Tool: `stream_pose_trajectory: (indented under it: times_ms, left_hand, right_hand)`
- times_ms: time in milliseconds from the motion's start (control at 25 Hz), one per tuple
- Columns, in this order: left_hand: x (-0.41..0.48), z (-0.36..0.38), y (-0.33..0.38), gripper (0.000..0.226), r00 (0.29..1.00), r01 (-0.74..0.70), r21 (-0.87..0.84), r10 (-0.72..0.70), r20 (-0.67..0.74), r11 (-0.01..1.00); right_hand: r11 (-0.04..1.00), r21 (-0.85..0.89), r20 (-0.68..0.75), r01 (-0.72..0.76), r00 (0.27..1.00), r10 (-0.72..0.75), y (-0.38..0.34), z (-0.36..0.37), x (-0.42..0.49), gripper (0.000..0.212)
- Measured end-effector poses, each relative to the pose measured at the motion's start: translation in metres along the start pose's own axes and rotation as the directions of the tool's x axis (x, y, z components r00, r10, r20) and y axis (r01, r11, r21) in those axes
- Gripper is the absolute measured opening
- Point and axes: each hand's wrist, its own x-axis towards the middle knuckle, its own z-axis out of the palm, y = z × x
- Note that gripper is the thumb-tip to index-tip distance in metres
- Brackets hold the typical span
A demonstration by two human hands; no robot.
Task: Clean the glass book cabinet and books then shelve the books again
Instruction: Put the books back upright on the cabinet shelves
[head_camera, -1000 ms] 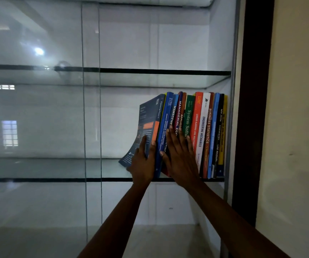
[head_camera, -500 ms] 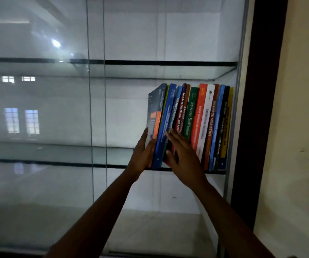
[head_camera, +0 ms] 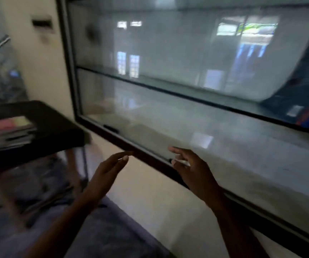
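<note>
Both hands hang empty before the glass cabinet's (head_camera: 68, 53) bottom rail: the left hand (head_camera: 105, 175) with fingers straight and together, the right hand (head_camera: 192, 170) with fingers loosely spread. A dark blue book (head_camera: 302, 90) leans at the right end of the glass shelf (head_camera: 168, 89) — and what seems a stack of books (head_camera: 5, 129), blurred, lies on the dark table (head_camera: 55, 131) just left of the cabinet.

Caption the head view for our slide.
Before the glass cabinet, open left hand and right hand hover; one book leans inside.

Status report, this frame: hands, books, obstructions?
Left grip open, empty. Right grip open, empty. Dark blue-and-orange book tilted on glass shelf, far right. Nothing between grips and cabinet's dark frame.
</note>
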Motion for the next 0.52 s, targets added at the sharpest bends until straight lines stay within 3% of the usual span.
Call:
stream_pose_trajectory:
  times_ms: [120,200,280,400,520]
  left_hand:
    - [-0.04,-0.125,-0.069,0.056,0.981,0.143,0.065,-0.133,-0.143,0.988]
    - [-0.074,-0.213,-0.103,0.01,0.952,0.253,0.09,-0.231,-0.201,0.963]
    - [-0.114,-0.294,-0.141,0.025,0.894,0.384,0.15,-0.327,-0.306,0.911]
    - [-0.179,-0.384,-0.184,0.025,0.73,0.613,0.109,-0.508,-0.457,0.783]
    - [-0.239,-0.447,-0.227,0.029,0.528,0.789,-0.004,-0.683,-0.505,0.614]
  right_hand:
    - [0.989,0.119,0.21,-0.089,0.976,0.063,-0.026,0.126,0.02,0.03]
    - [0.979,0.141,0.353,-0.15,0.931,0.091,-0.048,0.214,0.029,0.03]
    - [0.98,0.117,0.479,-0.161,0.874,0.087,-0.074,0.298,0.039,0.032]
    - [0.984,0.05,0.612,-0.171,0.784,0.105,-0.1,0.405,0.044,0.035]
    - [0.976,-0.027,0.772,-0.218,0.616,0.159,-0.108,0.503,0.045,0.036]
